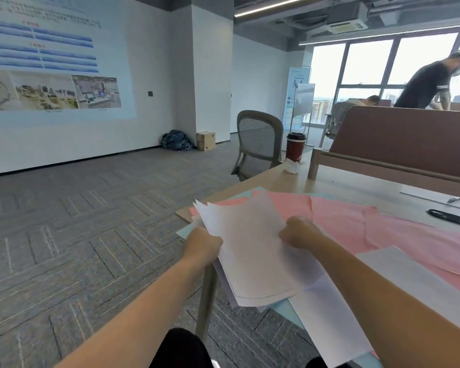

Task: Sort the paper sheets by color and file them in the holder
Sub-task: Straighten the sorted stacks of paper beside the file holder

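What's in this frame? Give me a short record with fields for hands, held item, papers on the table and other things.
left hand: grips the left edge of the stack of white sheets
right hand: grips the same stack at its right edge
stack position: over the table's edge, partly overhanging the floor
pink sheets: spread loose on the table
light blue sheets: partly showing beneath the others
other: red cup and crumpled tissue at the far end
holder: not identifiable in view

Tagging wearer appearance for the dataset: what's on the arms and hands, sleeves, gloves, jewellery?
The left hand and right hand are ungloved, with no ring, watch or band showing. Both arms are bare to the frame edge; no sleeves in view.
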